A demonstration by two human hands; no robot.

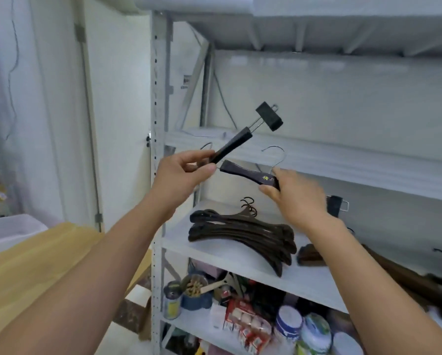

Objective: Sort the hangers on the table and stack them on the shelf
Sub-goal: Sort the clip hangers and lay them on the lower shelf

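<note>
My left hand (pixel 186 172) grips a dark clip hanger (pixel 234 146) that tilts up to the right, its black clip (pixel 269 116) at the top. Just right of it, my right hand (pixel 295 194) holds a second dark clip hanger (pixel 248 174) with a metal hook (pixel 276 156); its far clip (pixel 334 204) shows behind my hand. Both hangers are in the air in front of the white shelf (pixel 240 257). On that shelf lies a stack of dark wooden hangers (pixel 243 233). A brown pile of hangers (pixel 399 272) lies further right.
A wooden table (pixel 35 272) sits at lower left, with a white bin (pixel 10 229) behind it. The lower shelf holds jars, cans and boxes (pixel 245 316). A metal upright (pixel 158 149) marks the shelf's left edge. A white door stands at left.
</note>
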